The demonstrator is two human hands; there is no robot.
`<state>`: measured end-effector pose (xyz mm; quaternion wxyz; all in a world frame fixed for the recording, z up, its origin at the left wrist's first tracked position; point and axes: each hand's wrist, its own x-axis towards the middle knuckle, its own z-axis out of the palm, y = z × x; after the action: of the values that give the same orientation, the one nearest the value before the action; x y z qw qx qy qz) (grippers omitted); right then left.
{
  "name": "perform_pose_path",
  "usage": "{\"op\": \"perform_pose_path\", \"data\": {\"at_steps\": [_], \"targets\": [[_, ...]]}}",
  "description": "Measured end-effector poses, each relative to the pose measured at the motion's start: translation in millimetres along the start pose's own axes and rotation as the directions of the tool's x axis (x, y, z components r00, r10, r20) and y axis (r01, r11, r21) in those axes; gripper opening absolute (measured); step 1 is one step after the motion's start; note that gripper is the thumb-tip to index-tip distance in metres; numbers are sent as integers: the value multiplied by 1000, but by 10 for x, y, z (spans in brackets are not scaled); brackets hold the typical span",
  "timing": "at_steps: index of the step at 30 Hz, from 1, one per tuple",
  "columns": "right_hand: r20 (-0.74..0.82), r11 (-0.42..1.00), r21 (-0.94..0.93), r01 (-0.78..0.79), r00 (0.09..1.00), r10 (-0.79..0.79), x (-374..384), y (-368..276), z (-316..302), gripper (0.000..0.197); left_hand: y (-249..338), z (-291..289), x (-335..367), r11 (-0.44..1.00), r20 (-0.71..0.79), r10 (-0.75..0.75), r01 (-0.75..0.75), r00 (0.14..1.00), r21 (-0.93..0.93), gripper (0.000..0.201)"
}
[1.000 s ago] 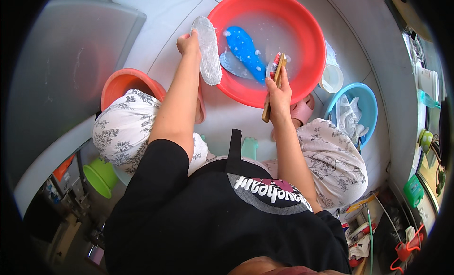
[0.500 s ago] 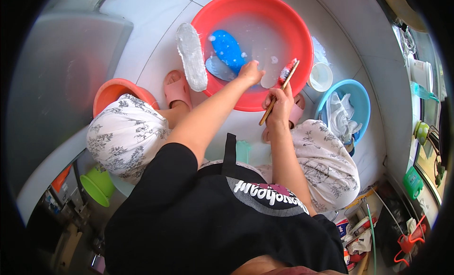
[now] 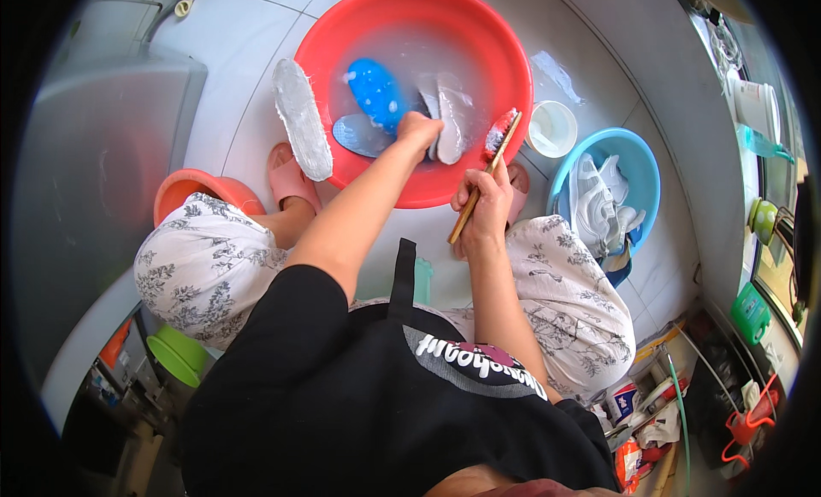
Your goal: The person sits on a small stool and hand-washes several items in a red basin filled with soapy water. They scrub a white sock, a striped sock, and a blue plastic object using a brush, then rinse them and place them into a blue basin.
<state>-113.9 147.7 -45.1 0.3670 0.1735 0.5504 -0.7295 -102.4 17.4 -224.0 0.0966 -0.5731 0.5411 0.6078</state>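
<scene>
Pale insole (image 3: 451, 125) raised from water, pinched by left hand (image 3: 419, 132); brush (image 3: 502, 146) gripped by right hand (image 3: 486, 204); insole best braced.

The red basin (image 3: 511, 73) looks glossy plastic. The insole (image 3: 301, 121) at its left rim looks rough, the brush handle (image 3: 505, 140) at the basin's right wooden.

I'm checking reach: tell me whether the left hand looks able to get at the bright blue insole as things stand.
Likely yes: the left hand is beside the bright blue insole, with nothing visibly between. It seems to hold a pale insole, though, so may need to let go first.
</scene>
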Motion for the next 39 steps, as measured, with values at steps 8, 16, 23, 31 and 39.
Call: {"op": "perform_pose_path", "data": {"at_steps": [8, 16, 23, 31, 39], "targets": [[16, 1000, 2, -24, 1000, 24, -9, -4, -69, 41, -173, -429, -305, 714, -164, 428, -222, 888, 664, 29], [59, 999, -39, -22, 998, 24, -99, 6, 31, 51, -186, -119, -239, 516, -158, 538, -176, 828, 838, 38], [12, 989, -147, 24, 1000, -22, -107, 10, 93, 53, 263, -536, -482, 952, 160, 171, -205, 972, 226, 29], [10, 877, -428, 218, 972, -237, -80, 193, 223, 79, 580, -859, -1253, 789, 324, 372, -112, 870, -605, 49], [213, 892, -337, 300, 948, -239, -593, -16, 467, 87, 702, -1188, -1847, 445, 406, 610, 130, 681, -886, 56]]}}
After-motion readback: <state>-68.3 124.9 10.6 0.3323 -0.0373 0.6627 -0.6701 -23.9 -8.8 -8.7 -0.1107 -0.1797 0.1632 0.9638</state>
